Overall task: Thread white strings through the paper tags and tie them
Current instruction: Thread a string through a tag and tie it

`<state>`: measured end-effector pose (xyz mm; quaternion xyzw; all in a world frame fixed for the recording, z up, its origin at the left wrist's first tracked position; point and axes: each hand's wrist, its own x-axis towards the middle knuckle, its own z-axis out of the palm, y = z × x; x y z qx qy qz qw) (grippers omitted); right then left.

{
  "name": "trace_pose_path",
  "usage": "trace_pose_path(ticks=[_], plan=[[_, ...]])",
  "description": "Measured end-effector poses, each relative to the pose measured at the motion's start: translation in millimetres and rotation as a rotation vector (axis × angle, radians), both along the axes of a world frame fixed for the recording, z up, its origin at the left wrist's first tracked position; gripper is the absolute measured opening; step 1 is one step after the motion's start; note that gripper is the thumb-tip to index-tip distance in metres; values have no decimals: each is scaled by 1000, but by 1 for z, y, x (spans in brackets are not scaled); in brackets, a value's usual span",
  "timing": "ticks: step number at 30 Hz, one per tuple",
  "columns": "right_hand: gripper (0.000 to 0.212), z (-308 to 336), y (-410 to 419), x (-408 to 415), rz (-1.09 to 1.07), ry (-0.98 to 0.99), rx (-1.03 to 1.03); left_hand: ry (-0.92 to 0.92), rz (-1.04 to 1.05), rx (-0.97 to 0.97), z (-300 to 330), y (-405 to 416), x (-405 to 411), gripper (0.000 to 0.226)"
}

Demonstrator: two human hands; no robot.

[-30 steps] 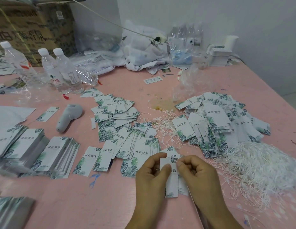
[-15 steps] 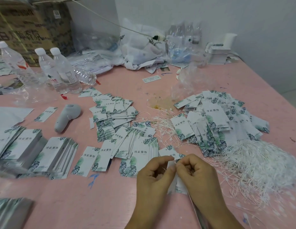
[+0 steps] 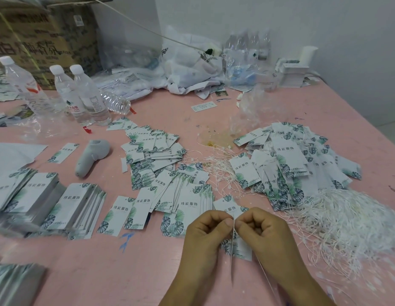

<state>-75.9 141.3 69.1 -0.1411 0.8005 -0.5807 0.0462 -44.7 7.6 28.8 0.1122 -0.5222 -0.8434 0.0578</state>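
nearest the viewer, we see the left hand (image 3: 207, 234) and right hand (image 3: 261, 233) meeting knuckle to knuckle over the pink table (image 3: 161, 272); both have their fingers curled, pinching a thin white string (image 3: 232, 244) whose strands run back toward the viewer between the wrists. the paper tag (image 3: 228, 208) being worked lies just under and beyond the fingertips, its leaf-printed upper end showing past the hands and its lower end showing between them. whether the string passes through the tag's hole we cannot tell. right of the hands we note a loose heap of white strings (image 3: 346, 219) on the table. beyond that heap and right of the hands lies a pile of tags (image 3: 298, 164), with a tangle of finer strings (image 3: 214, 166) just left of it. left of the hands, neat stacks of tags (image 3: 79, 204) stand in rows, and further scattered tags (image 3: 152, 151) lie beyond them. a grey handheld device (image 3: 90, 156) rests left of those. farther left we see upright water bottles (image 3: 81, 96), one more on its side, and behind them a cardboard box (image 3: 44, 38). crumpled white plastic bags (image 3: 192, 69) lie at the far edge against the wall.
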Motion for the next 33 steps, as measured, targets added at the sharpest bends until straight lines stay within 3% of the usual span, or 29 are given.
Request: trace_pose_path(ticks=[7, 18, 22, 26, 28, 33], plan=[[7, 4, 2, -2, 59, -82, -50, 27, -36, -14, -1, -1, 0, 19], [22, 7, 37, -32, 39, -634, -721, 21, 131, 459, 14, -15, -3, 12], [26, 5, 41, -35, 82, -729, -879, 18, 171, 397, 14, -15, -2, 11], [32, 4, 39, -35, 111, -763, -956, 55, 227, 109, 5, -16, -3, 14], [35, 4, 36, -34, 97, -754, -939, 86, 250, 27, 2, -14, -3, 5], [27, 2, 25, -28, 31, -667, -810, 111, 211, 47, 2, -7, 0, 23]])
